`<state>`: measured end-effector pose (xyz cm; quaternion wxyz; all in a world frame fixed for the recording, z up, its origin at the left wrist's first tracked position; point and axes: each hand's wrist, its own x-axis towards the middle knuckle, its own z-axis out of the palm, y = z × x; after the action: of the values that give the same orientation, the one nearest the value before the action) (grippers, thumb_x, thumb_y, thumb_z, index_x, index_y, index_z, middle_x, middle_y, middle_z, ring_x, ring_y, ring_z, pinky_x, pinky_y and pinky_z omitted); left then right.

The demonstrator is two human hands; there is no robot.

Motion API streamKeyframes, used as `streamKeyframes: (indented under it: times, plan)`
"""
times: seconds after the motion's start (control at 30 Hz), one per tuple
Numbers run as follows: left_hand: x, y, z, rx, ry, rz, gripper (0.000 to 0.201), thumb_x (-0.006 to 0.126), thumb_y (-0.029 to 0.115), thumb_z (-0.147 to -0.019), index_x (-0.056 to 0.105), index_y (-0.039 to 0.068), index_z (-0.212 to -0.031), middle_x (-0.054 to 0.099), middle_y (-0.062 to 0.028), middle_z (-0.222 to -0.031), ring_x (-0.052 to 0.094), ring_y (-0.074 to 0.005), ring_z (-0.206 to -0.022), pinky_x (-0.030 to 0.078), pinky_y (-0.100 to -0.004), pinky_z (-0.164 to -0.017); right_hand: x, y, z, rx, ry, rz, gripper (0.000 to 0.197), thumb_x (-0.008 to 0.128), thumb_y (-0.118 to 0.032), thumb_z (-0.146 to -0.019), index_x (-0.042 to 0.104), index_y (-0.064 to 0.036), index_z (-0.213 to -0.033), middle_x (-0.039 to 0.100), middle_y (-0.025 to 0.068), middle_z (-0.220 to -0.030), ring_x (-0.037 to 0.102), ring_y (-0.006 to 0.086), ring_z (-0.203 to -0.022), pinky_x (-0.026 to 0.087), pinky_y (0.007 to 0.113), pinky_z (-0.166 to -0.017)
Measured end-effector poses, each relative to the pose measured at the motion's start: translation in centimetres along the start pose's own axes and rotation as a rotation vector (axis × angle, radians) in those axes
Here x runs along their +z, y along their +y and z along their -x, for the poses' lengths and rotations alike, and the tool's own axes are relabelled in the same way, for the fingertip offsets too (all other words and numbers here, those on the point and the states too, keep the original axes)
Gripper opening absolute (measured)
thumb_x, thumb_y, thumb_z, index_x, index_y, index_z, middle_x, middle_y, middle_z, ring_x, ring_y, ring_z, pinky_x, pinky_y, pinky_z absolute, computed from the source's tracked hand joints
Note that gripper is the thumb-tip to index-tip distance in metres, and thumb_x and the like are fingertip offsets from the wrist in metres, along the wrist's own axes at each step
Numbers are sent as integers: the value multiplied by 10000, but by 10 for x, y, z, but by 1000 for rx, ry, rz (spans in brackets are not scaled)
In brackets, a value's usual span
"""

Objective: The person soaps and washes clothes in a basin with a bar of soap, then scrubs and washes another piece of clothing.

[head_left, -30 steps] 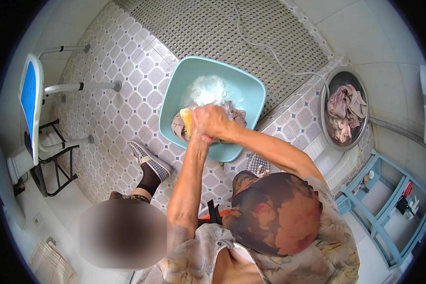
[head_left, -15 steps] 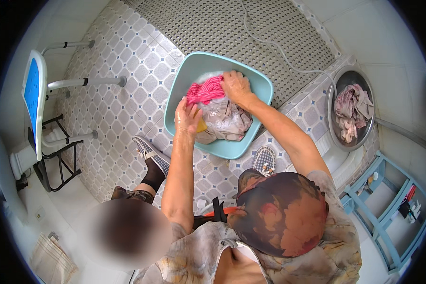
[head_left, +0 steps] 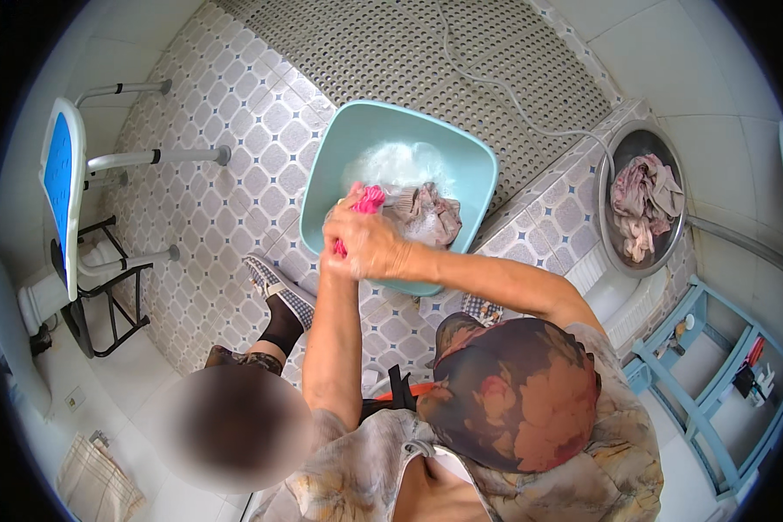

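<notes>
A bunched pink cloth is gripped over the near left side of a light teal tub. My left hand is closed round it, partly covered by the other hand. Across it, my right hand is clenched on the same cloth, whose end shows below the fingers. Soapy water with white foam fills the tub's bottom. A wet greyish garment lies in the water, right of my hands.
To the right, a metal basin holds pinkish clothes. A grey hose crosses the perforated mat. At left stands a blue-seated stool; at lower right, a light blue rack.
Both hands have come together, lifting the pink cloth from the tub's far side toward me and bunching it. Foamy water now shows where it lay.
</notes>
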<state>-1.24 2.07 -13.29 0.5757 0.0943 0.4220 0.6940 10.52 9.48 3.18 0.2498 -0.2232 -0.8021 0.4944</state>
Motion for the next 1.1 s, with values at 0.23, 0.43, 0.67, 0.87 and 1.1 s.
streamKeyframes:
  times: [0.23,0.43,0.67,0.87,1.1]
  plan:
    - [81,10,-2,-398,273,360,211,568,222,-942,590,52,-1065,656,-127,-1034,677,-245,-881,590,-404,-763,-14,94,-3,-68,-50,561,264,517,-274,-900,654,-101,-756,640,137,-700,660,352,-659,546,447,-572]
    - [119,24,4,-344,489,107,252,600,301,-931,561,89,-1062,640,-90,-996,653,-263,-904,549,-456,-846,-47,125,23,557,-255,469,280,514,-268,-881,691,-57,-929,687,212,-850,651,408,-738,524,523,-765]
    - [113,61,34,-192,263,86,521,570,30,-820,486,32,-1335,621,-97,-1123,631,-212,-947,526,-351,-827,-59,94,35,97,-122,283,484,682,-300,-776,597,-53,-1183,692,132,-945,648,314,-861,443,425,-962]
    - [131,88,57,-150,211,-301,648,595,-82,-780,447,11,-1404,622,-28,-997,536,-44,-652,344,-172,-473,-91,80,28,469,-269,-354,347,720,-252,-825,662,-31,-1086,693,72,-849,648,146,-774,522,282,-738]
    - [109,84,59,-36,273,-617,324,692,96,-817,689,12,-1130,662,-11,-823,546,-49,-637,388,-198,-520,-114,66,16,464,-68,-396,273,637,-240,-916,704,-30,-1077,699,49,-854,619,95,-764,512,259,-734]
